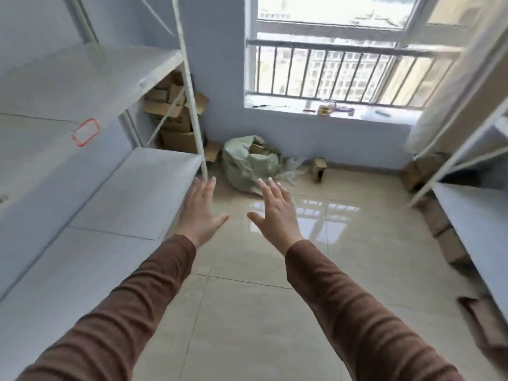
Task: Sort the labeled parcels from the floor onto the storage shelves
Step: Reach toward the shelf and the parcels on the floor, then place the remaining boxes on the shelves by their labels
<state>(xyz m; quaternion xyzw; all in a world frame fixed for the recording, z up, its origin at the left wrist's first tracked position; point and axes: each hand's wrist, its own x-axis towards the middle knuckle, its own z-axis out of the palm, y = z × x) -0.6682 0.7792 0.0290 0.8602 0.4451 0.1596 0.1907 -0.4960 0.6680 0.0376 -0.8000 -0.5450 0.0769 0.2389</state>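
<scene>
Two arms in brown sleeves [357, 312] extend forward over a glossy beige tiled floor [247, 325]. The left hand [199, 213] is flat, palm down, fingers straight and close together, thumb out, holding nothing, just beside the corner of the lower white shelf [123, 204] of the left storage rack. The right hand [276, 213] is likewise flat and empty, fingers slightly spread, pointing toward the far wall. Beyond the fingertips, on the floor near the wall, sits a pale green woven sack [247, 166], slumped, its mouth turned up and to the right, with cardboard parcels [258, 148] showing inside; their long axes cannot be told. A small cardboard box [319, 167] stands on the floor to the sack's right, with crumpled clear plastic [292, 167] between them. More brown cartons [176, 116] are stacked behind the left rack's upright. A red-bordered blank label [85, 132] marks the edge of the upper left shelf; no writing is legible. A second white rack [472, 210] stands at right, with cartons under it. Farthest, a barred window [343, 70] with small items on its sill.
</scene>
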